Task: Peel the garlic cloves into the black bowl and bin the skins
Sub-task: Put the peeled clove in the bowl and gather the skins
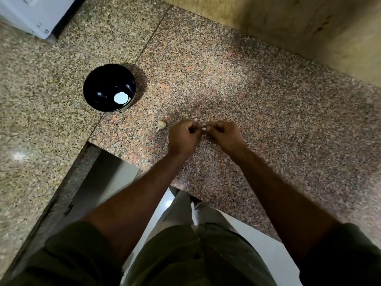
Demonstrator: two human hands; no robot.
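My left hand [184, 135] and my right hand [222, 133] meet above the granite counter, fingers curled, both pinching a small garlic clove [203, 129] between them. Only a pale tip of the clove shows. A garlic bulb [161, 124] with its stem lies on the counter just left of my left hand. The black bowl [97, 83] stands further left and back, with a bright reflection and a small pale bit at its bottom.
The granite counter [247, 89] turns a corner, with a cut-out edge at front left. A white appliance [31, 15] stands at the back left. A wooden wall panel [309, 27] runs along the back right. No bin is in view.
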